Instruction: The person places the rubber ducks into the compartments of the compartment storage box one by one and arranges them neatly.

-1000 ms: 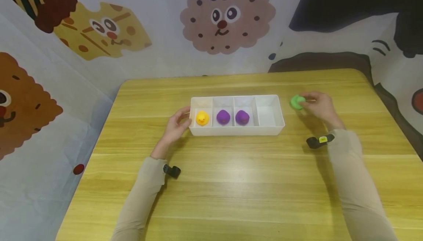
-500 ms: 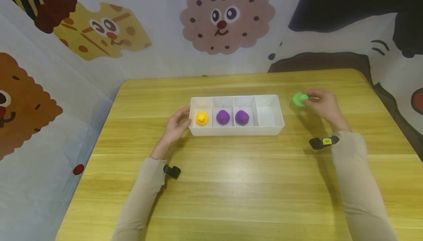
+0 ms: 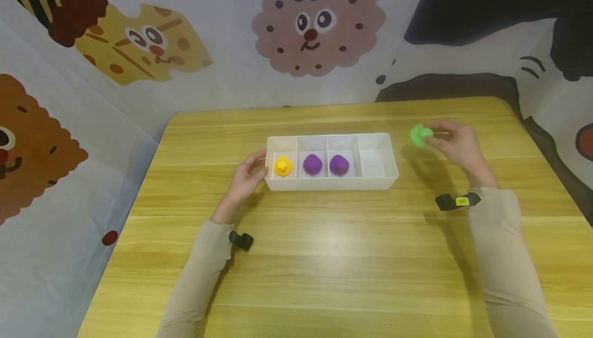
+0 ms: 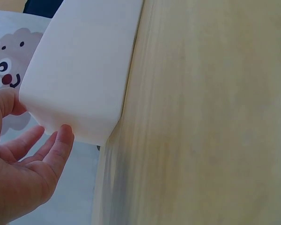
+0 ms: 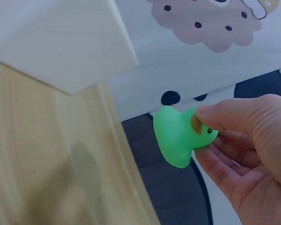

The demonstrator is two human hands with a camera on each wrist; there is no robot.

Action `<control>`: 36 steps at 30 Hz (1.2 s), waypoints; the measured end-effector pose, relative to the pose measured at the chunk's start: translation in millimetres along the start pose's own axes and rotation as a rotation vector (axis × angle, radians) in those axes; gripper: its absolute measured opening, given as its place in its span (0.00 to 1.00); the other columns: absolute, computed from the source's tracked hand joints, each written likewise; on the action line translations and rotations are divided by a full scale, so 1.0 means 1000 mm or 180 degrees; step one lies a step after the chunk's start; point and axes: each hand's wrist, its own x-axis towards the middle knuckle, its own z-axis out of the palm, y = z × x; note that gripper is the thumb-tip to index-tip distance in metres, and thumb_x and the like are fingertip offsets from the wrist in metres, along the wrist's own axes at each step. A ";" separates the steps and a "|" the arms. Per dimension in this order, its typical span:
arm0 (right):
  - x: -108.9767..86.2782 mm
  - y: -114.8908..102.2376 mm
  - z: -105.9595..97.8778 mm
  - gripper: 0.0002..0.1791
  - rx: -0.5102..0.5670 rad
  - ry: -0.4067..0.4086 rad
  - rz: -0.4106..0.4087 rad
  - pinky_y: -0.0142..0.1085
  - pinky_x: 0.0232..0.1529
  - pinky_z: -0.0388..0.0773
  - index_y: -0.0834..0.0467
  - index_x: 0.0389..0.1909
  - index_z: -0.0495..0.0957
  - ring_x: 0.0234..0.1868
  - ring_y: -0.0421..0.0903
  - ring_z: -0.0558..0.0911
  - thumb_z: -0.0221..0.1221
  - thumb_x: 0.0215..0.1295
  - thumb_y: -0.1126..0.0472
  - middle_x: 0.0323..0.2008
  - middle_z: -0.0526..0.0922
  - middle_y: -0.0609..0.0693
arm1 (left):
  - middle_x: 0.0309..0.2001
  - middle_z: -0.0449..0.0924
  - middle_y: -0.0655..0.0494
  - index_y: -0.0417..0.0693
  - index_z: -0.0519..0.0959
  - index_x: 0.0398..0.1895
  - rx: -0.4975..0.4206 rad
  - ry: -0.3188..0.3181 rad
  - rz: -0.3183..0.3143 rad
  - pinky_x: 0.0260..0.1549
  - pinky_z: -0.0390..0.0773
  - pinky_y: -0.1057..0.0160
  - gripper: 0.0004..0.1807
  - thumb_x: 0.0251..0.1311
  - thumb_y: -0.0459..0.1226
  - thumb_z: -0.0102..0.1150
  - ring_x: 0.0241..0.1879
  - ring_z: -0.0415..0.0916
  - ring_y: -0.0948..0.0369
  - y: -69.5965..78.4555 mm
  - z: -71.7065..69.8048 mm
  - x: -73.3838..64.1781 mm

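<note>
A long white box [image 3: 332, 183] with several compartments stands on the table. Inside it sit a yellow rubber duck [image 3: 283, 165] and two purple ducks [image 3: 312, 164], one per compartment. My left hand [image 3: 247, 177] touches the box's left end, thumb near the rim and fingers against the end wall [image 4: 61, 119]. My right hand [image 3: 456, 145] pinches a green rubber duck [image 5: 175, 133] by its head between thumb and fingers. The duck is held above the table, right of the box, its body pointing toward the box.
The rightmost compartment [image 3: 376, 162] of the box holds no duck. A cloth wall [image 3: 222, 81] printed with cartoon food stands along the table's back edge. The wooden table [image 3: 324, 266] extends toward me in front of the box.
My right hand has lifted the green duck and drawn it slightly to the right, away from the box. The left hand and the box have stayed in place.
</note>
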 end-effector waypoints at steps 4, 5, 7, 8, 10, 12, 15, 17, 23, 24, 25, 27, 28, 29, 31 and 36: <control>-0.001 -0.007 -0.001 0.20 0.0026 0.0040 -0.0054 0.16 0.34 0.75 0.69 0.52 0.76 0.34 0.23 0.75 0.62 0.59 0.65 0.49 0.75 0.54 | 0.65 0.62 0.39 0.32 0.61 0.65 -0.0012 0.0034 0.0033 0.53 0.75 0.55 0.25 0.64 0.26 0.48 0.61 0.63 0.45 -0.017 -0.001 0.005; -0.001 -0.008 -0.002 0.20 0.0033 0.0046 -0.0069 0.16 0.34 0.75 0.69 0.51 0.76 0.34 0.23 0.75 0.62 0.59 0.65 0.48 0.75 0.52 | 0.65 0.62 0.40 0.33 0.62 0.65 -0.0003 0.0045 0.0038 0.53 0.75 0.55 0.25 0.64 0.26 0.49 0.61 0.63 0.46 -0.020 -0.002 0.006; -0.002 -0.011 -0.002 0.19 0.0026 0.0063 -0.0107 0.16 0.35 0.75 0.69 0.51 0.76 0.34 0.23 0.75 0.63 0.59 0.65 0.46 0.74 0.47 | 0.66 0.61 0.40 0.33 0.61 0.65 -0.0022 0.0042 0.0048 0.53 0.75 0.55 0.25 0.64 0.26 0.49 0.61 0.63 0.45 -0.021 -0.002 0.006; -0.002 -0.012 -0.003 0.19 0.0028 0.0079 -0.0144 0.16 0.35 0.75 0.69 0.50 0.76 0.35 0.23 0.75 0.63 0.59 0.66 0.46 0.75 0.46 | 0.66 0.61 0.40 0.33 0.61 0.65 -0.0030 0.0042 0.0047 0.53 0.75 0.54 0.25 0.64 0.26 0.49 0.61 0.63 0.45 -0.021 -0.002 0.006; -0.002 -0.014 -0.003 0.19 0.0064 0.0101 -0.0187 0.16 0.36 0.75 0.69 0.50 0.76 0.35 0.24 0.76 0.63 0.58 0.67 0.44 0.75 0.44 | 0.66 0.61 0.40 0.33 0.61 0.65 -0.0035 0.0044 0.0045 0.52 0.76 0.55 0.26 0.64 0.26 0.49 0.61 0.63 0.45 -0.021 -0.002 0.006; -0.003 -0.017 -0.003 0.19 0.0090 0.0117 -0.0203 0.16 0.36 0.75 0.70 0.50 0.76 0.35 0.25 0.76 0.63 0.58 0.67 0.44 0.75 0.41 | 0.66 0.61 0.40 0.33 0.61 0.66 -0.0034 0.0037 0.0057 0.52 0.76 0.56 0.26 0.64 0.26 0.49 0.61 0.63 0.45 -0.021 -0.002 0.006; -0.003 -0.021 -0.003 0.19 0.0120 0.0136 -0.0238 0.17 0.37 0.75 0.70 0.50 0.76 0.36 0.27 0.77 0.63 0.58 0.67 0.43 0.75 0.42 | 0.66 0.62 0.40 0.33 0.61 0.66 -0.0006 0.0051 0.0065 0.51 0.76 0.57 0.26 0.64 0.26 0.49 0.61 0.63 0.45 -0.022 -0.002 0.007; -0.003 -0.023 -0.003 0.19 0.0119 0.0155 -0.0281 0.16 0.37 0.75 0.70 0.50 0.76 0.37 0.28 0.77 0.63 0.57 0.67 0.43 0.76 0.43 | 0.66 0.62 0.40 0.33 0.61 0.65 0.0018 0.0046 0.0079 0.52 0.76 0.58 0.26 0.64 0.26 0.49 0.61 0.63 0.45 -0.022 -0.002 0.007; -0.002 -0.027 -0.002 0.18 0.0154 0.0238 -0.0468 0.16 0.39 0.74 0.71 0.48 0.77 0.39 0.30 0.76 0.63 0.55 0.71 0.40 0.76 0.39 | 0.66 0.60 0.37 0.31 0.60 0.66 0.0016 0.0026 0.0104 0.53 0.75 0.53 0.26 0.64 0.26 0.49 0.61 0.62 0.42 -0.023 -0.003 0.007; -0.002 -0.028 -0.002 0.18 0.0163 0.0249 -0.0492 0.16 0.39 0.74 0.71 0.48 0.77 0.39 0.30 0.76 0.64 0.55 0.72 0.40 0.76 0.38 | 0.66 0.60 0.37 0.31 0.60 0.66 0.0010 0.0028 0.0106 0.53 0.74 0.52 0.26 0.64 0.26 0.49 0.61 0.62 0.42 -0.023 -0.003 0.007; -0.002 -0.030 -0.002 0.18 0.0174 0.0255 -0.0506 0.16 0.39 0.74 0.71 0.47 0.77 0.38 0.30 0.76 0.64 0.55 0.72 0.40 0.76 0.37 | 0.66 0.60 0.37 0.31 0.60 0.65 -0.0002 0.0019 0.0116 0.53 0.74 0.52 0.26 0.64 0.26 0.49 0.62 0.62 0.42 -0.023 -0.003 0.008; -0.001 -0.033 -0.001 0.18 0.0188 0.0267 -0.0535 0.16 0.39 0.74 0.71 0.47 0.77 0.38 0.29 0.76 0.64 0.54 0.73 0.40 0.76 0.37 | 0.65 0.61 0.37 0.31 0.60 0.65 -0.0001 0.0026 0.0128 0.53 0.74 0.52 0.26 0.64 0.26 0.49 0.61 0.62 0.43 -0.023 -0.003 0.008; -0.001 -0.034 -0.001 0.18 0.0189 0.0273 -0.0549 0.16 0.38 0.75 0.72 0.47 0.77 0.37 0.28 0.77 0.64 0.54 0.73 0.40 0.77 0.37 | 0.65 0.61 0.37 0.31 0.61 0.65 0.0008 0.0033 0.0135 0.53 0.75 0.52 0.26 0.64 0.26 0.49 0.61 0.63 0.43 -0.023 -0.003 0.008; -0.002 -0.036 0.000 0.18 0.0186 0.0274 -0.0560 0.16 0.38 0.75 0.72 0.47 0.77 0.37 0.28 0.77 0.64 0.53 0.73 0.40 0.77 0.37 | 0.65 0.61 0.37 0.31 0.61 0.65 0.0010 0.0033 0.0137 0.53 0.75 0.53 0.26 0.64 0.26 0.49 0.61 0.63 0.43 -0.023 -0.003 0.008; -0.002 -0.040 0.001 0.18 0.0206 0.0260 -0.0587 0.16 0.38 0.75 0.72 0.47 0.77 0.37 0.27 0.77 0.64 0.53 0.73 0.41 0.77 0.38 | 0.65 0.62 0.37 0.31 0.61 0.65 0.0025 0.0037 0.0150 0.52 0.76 0.55 0.25 0.64 0.26 0.49 0.61 0.63 0.44 -0.023 -0.003 0.008; -0.003 -0.049 0.004 0.17 0.0208 0.0213 -0.0678 0.16 0.39 0.74 0.73 0.46 0.77 0.38 0.28 0.76 0.63 0.53 0.75 0.41 0.76 0.37 | 0.65 0.62 0.37 0.31 0.61 0.65 0.0017 0.0032 0.0152 0.51 0.77 0.59 0.25 0.64 0.25 0.49 0.61 0.63 0.43 -0.023 -0.003 0.008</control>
